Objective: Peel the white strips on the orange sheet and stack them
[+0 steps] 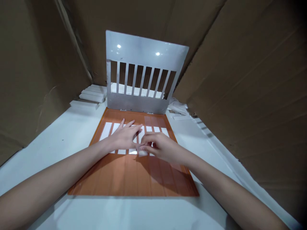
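Note:
An orange board (115, 179) lies on the white table, with several white strips (105, 131) side by side in a row across it. Hinged at its far edge, a grey metal frame (144, 52) with slots stands raised. My left hand (126, 135) lies over the strips with fingers spread, its thumb near my right fingertips. My right hand (158, 145) pinches the near end of a white strip (143, 152) right of the middle. The fingers partly hide that strip and its neighbours.
Stacked white strips (92, 94) lie at the back left of the table (83, 212). More white pieces (178, 107) lie at the back right. Brown cardboard walls (251, 80) rise behind and on both sides.

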A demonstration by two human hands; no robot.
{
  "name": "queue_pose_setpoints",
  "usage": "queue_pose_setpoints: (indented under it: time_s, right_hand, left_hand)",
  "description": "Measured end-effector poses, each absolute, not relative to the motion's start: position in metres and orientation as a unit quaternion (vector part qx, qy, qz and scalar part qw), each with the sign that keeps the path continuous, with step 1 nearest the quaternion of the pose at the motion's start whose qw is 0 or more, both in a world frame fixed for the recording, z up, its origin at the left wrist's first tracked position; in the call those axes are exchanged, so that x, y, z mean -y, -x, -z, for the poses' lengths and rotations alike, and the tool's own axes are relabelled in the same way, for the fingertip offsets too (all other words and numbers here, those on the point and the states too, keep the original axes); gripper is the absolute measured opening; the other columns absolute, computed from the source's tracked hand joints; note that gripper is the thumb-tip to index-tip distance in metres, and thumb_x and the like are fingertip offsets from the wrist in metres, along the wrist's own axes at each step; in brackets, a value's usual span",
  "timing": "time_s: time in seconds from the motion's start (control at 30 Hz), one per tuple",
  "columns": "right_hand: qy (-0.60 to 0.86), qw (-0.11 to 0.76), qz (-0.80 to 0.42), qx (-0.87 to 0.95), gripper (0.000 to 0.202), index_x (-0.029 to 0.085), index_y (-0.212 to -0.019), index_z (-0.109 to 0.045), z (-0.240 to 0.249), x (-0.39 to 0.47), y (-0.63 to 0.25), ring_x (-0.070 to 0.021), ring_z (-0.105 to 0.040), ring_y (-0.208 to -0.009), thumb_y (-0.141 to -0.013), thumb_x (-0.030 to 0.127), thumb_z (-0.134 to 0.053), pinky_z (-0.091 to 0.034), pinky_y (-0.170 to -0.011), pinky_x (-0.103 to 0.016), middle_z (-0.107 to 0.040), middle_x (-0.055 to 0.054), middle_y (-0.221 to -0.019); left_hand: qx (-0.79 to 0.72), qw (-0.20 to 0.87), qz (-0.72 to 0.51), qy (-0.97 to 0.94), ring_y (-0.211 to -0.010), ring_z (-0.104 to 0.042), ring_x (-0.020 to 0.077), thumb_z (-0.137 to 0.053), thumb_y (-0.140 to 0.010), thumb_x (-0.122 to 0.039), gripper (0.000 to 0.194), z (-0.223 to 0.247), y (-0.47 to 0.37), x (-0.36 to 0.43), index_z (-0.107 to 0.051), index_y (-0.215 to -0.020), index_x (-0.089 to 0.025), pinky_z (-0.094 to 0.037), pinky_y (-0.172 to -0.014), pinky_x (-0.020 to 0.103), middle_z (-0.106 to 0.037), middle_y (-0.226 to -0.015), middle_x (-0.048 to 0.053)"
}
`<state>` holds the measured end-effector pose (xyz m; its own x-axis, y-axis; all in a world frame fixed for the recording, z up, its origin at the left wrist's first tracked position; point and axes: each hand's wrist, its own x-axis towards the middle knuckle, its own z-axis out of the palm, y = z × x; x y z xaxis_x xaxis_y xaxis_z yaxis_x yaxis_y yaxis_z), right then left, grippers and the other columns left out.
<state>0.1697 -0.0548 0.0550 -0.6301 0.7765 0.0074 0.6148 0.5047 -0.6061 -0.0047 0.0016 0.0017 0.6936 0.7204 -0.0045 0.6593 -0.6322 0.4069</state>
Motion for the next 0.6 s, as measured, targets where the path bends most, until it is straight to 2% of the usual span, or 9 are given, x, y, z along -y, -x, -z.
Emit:
queue_pose_setpoints:
  time_s: [0.17, 0.33, 0.6]
  right_hand:
    - [0.454, 0.155, -0.336, 0.811, 0.014, 0.017, -0.075, -0.065, -0.052, 0.05, -0.174, -0.0071, -0.05, -0.054, -0.082, 0.021, -0.054, -0.038, -0.055, -0.02, -0.062, 0.001, -0.065]
    - [0.473, 0.156, -0.409, 0.765, 0.014, 0.018, -0.087, -0.065, -0.048, 0.046, -0.177, -0.0072, -0.052, -0.046, -0.082, 0.025, -0.054, -0.039, -0.047, -0.019, -0.06, 0.003, -0.06]
    - [0.479, 0.187, -0.279, 0.811, 0.009, 0.018, -0.076, -0.067, -0.048, 0.041, -0.178, -0.0071, -0.048, -0.057, -0.078, 0.018, -0.058, -0.035, -0.055, -0.02, -0.063, 0.002, -0.068]
  left_hand:
    - [-0.387, 0.195, -0.078, -0.898, -0.136, -0.015, 0.0315, -0.052, -0.071, -0.064, 0.076, 0.0, 0.005, -0.003, -0.036, -0.132, -0.022, -0.002, -0.107, 0.054, -0.052, -0.128, 0.006]
    - [-0.384, 0.187, -0.077, -0.901, -0.136, -0.015, 0.0319, -0.047, -0.074, -0.064, 0.066, 0.0, 0.005, -0.003, -0.042, -0.126, -0.023, -0.003, -0.107, 0.056, -0.048, -0.133, 0.005]
    - [-0.379, 0.187, -0.084, -0.902, -0.135, -0.018, 0.0309, -0.047, -0.075, -0.066, 0.058, 0.001, 0.006, -0.005, -0.047, -0.118, -0.027, 0.012, -0.106, 0.055, -0.045, -0.136, 0.003]
